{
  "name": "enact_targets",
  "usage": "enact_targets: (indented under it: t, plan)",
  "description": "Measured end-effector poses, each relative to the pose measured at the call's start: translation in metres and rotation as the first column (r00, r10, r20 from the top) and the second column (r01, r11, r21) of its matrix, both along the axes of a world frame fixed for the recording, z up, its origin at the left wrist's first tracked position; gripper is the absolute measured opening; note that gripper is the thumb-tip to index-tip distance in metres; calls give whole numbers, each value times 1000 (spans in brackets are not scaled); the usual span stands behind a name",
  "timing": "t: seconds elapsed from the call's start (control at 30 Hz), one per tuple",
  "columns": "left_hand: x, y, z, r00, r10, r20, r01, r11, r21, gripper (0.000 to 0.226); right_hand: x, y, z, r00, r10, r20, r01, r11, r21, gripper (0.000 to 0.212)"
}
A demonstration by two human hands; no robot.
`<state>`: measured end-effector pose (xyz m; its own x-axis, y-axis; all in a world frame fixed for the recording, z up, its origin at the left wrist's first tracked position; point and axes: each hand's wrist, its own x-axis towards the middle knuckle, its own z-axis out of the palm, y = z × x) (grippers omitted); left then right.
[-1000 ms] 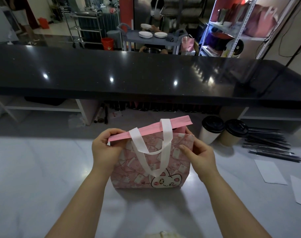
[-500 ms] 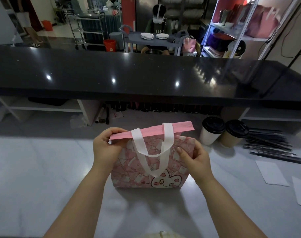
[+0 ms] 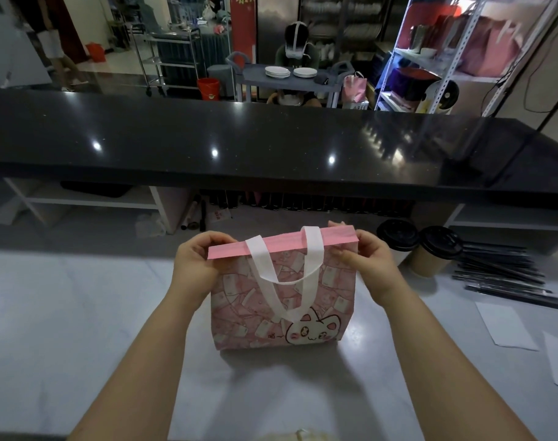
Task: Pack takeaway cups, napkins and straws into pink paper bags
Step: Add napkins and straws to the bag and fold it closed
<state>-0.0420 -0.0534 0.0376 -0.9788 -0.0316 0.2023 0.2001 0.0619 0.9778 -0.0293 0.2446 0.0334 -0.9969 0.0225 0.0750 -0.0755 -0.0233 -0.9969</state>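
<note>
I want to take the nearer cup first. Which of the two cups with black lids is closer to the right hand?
The white cup, left of the brown cup. It stands just behind the right hand.

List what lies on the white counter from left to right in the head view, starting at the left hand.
left hand → pink bag → right hand → white cup with black lid → brown cup with black lid → black straws → white napkins
</note>
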Motion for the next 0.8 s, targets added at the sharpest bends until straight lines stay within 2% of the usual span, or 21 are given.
enact_targets:
  t: [0.03,0.13,0.2,0.27,0.33,0.47,0.53,0.7,0.8]
  plan:
    - [-1,-1,1,1000,-6,12,6,1000,4,32,-1,-2,-2,999,-43,-26,43,999,-11,21]
    - [-3,-4,4,999,-24,23,24,1000,-3,30,-2,-10,-9,981,-172,-88,171,985,-21,25]
    - [-2,-8,6,999,-39,28,39,999,10,25,-2,-16,-13,963,-245,-110,242,969,-43,19]
    - [1,-12,7,998,-56,34,54,998,43,19,-1,-19,-17,942,-299,-151,298,954,-33,27]
    - [3,-17,6,996,-84,29,83,995,57,16,2,-21,-20,925,-311,-219,330,943,51,36]
    - [5,-24,2,992,-126,25,126,992,6,40,9,-18,-20,885,-189,-425,335,893,302,59]
    - [5,-28,3,994,-107,6,107,993,-55,42,10,-14,-20,866,-116,-487,329,864,380,64]
    - [7,-40,5,989,-82,-122,40,949,-314,38,10,-1,-18,769,143,-624,404,648,646,37]
    - [12,-45,8,972,-109,-207,-6,872,-489,20,16,4,-15,791,184,-584,338,664,667,29]
